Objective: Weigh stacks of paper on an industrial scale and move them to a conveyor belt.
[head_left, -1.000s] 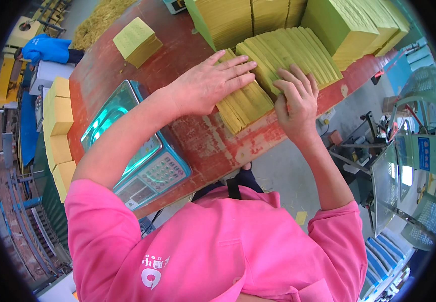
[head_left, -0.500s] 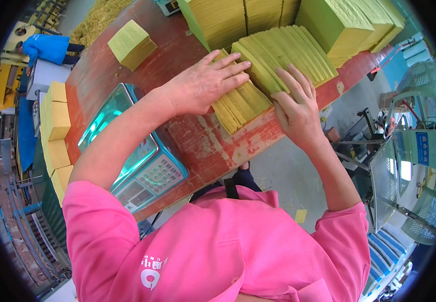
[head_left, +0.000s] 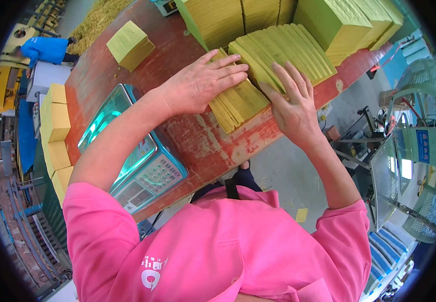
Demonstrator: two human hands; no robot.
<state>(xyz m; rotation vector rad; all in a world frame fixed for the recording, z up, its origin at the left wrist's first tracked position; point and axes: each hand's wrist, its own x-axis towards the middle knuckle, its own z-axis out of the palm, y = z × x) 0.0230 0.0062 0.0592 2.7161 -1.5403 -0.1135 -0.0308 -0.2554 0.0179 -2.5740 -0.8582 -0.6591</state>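
Observation:
A narrow stack of yellow paper sheets (head_left: 239,108) stands near the front edge of the red table. My left hand (head_left: 197,80) rests on its far left part, fingers stretched out and slightly apart. Just right of it, a wider stack of yellow paper (head_left: 291,50) leans in fanned layers. My right hand (head_left: 293,103) lies at this stack's near side, fingers extended over its face, the index finger by the gap between the two stacks. The undersides of both hands are hidden.
Tall blocks of yellow paper (head_left: 218,20) stand at the back of the red table (head_left: 177,45). A small paper block (head_left: 130,45) sits farther left. A lit scale (head_left: 152,173) is beside my left forearm. Another person in blue (head_left: 47,49) works at the far left.
My right hand has shifted slightly left and up, its fingers straightening over the wider stack. My left hand stays on the narrow stack with little movement.

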